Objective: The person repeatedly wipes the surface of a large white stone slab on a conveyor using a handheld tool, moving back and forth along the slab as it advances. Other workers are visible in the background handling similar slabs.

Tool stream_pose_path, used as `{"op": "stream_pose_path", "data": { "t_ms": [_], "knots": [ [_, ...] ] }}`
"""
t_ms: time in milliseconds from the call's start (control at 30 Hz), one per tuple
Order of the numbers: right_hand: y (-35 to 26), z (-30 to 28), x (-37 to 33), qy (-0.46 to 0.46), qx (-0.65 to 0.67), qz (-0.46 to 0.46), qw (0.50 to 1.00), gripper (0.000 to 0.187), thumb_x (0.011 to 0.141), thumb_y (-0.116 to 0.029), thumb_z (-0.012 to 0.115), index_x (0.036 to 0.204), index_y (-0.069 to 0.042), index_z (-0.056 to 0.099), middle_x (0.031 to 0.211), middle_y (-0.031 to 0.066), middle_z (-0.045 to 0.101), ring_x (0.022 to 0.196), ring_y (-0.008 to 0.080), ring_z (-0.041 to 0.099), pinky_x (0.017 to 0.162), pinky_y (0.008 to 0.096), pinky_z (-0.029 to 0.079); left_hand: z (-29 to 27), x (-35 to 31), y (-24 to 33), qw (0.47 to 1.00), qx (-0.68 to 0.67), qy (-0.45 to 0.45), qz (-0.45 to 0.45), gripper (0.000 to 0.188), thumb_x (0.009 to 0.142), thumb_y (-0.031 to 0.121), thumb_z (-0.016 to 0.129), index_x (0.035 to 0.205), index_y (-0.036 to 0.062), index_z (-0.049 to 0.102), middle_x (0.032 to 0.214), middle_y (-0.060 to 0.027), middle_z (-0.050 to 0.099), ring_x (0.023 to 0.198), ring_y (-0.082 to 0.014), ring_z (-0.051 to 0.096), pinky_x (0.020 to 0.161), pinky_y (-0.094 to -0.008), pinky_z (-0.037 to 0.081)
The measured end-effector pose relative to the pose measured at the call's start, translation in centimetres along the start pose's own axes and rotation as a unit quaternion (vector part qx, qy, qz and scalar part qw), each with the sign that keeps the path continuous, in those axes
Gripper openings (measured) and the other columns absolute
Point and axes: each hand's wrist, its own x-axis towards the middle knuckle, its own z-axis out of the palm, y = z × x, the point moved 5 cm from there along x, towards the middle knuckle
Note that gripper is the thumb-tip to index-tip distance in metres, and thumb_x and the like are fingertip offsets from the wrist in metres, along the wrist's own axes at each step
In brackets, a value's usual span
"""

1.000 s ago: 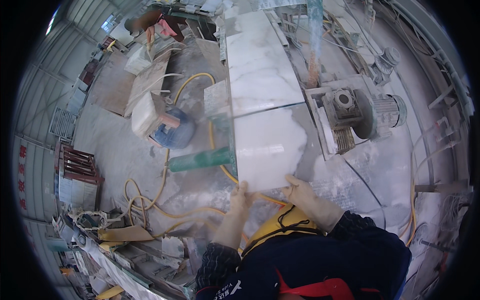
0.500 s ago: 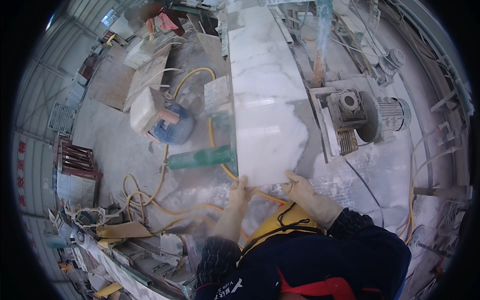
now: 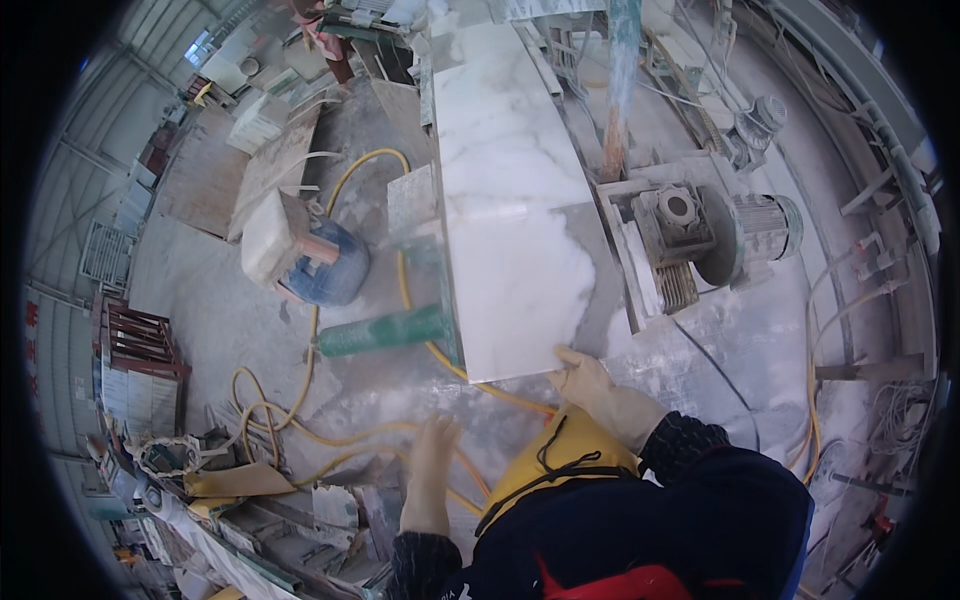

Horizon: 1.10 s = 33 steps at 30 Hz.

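A long slab of polished white stone point(image 3: 512, 290) with grey veining and a grey-brown right edge lies on the machine bed, its near end facing me. My right hand point(image 3: 598, 392), in a pale glove, grips the near right corner, thumb on top; the fingers beneath are hidden. To the left, my left hand point(image 3: 432, 455), gloved too, is apart from the slab with nothing in it. Its fingers look stretched out, slightly blurred, above the yellow hose point(image 3: 375, 430). I wear a yellow apron point(image 3: 548, 455) tied with dark cord.
A green cylinder point(image 3: 385, 332) juts left from the bed. Beyond it stands a blue barrel point(image 3: 335, 268) beside a white block point(image 3: 268, 240). A dusty motor point(image 3: 765, 228) sits right of the bed. Stone scraps point(image 3: 335, 508) lie at lower left. Another person point(image 3: 325, 40) is at the far left.
My left hand has let go of the slab's near left corner and moved down and left. My right hand still holds the near right corner. The whole view has shifted slightly.
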Motion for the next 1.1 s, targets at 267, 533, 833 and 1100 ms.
{"op": "stream_pose_path", "data": {
  "t_ms": [267,533,833,1100],
  "knots": [
    [10.4,4.8,6.1,-0.112,0.363,-0.025,0.925,0.04,0.097,-0.01,0.055,0.136,-0.007,0.049,0.135,0.0131,0.055,0.126,0.0189,0.05,0.108,0.03,0.04,-10.5,-15.2,-8.7,0.894,-0.361,0.265,0.011,0.041,0.105,0.025,0.035,0.138,0.0038,0.044,0.143,-0.0123,0.046,0.128,-0.0321,0.045,0.106,-0.0408,0.039],
    [4.8,3.6,4.0,-0.063,0.652,0.113,0.747,0.047,0.097,-0.028,0.061,0.129,0.006,0.054,0.121,0.0191,0.063,0.112,0.0286,0.06,0.098,0.0351,0.049,-17.5,-27.3,-17.2,0.839,-0.457,0.119,0.271,0.041,0.103,0.027,0.039,0.135,0.0035,0.046,0.141,-0.0149,0.049,0.123,-0.0308,0.048,0.107,-0.04,0.035],
    [-2.2,3.3,0.2,0.023,0.691,0.144,0.708,0.052,0.1,-0.029,0.056,0.137,0.006,0.046,0.143,0.0207,0.049,0.133,0.0331,0.047,0.115,0.0428,0.036,-20.1,-38.9,-21.3,0.719,0.418,0.543,0.119,0.05,0.098,0.008,0.045,0.146,-0.005,0.036,0.151,-0.0279,0.038,0.138,-0.0471,0.039,0.11,-0.0618,0.034],
    [-1.0,5.6,0.1,0.032,0.614,0.092,0.783,0.057,0.102,-0.034,0.052,0.141,0.004,0.04,0.148,0.0219,0.044,0.139,0.0344,0.038,0.115,0.0444,0.033,-20.0,-49.3,-18.1,0.532,0.544,0.647,-0.052,0.05,0.099,0.008,0.044,0.146,-0.0046,0.036,0.151,-0.0276,0.038,0.138,-0.0472,0.039,0.11,-0.062,0.035]
  ]
}}
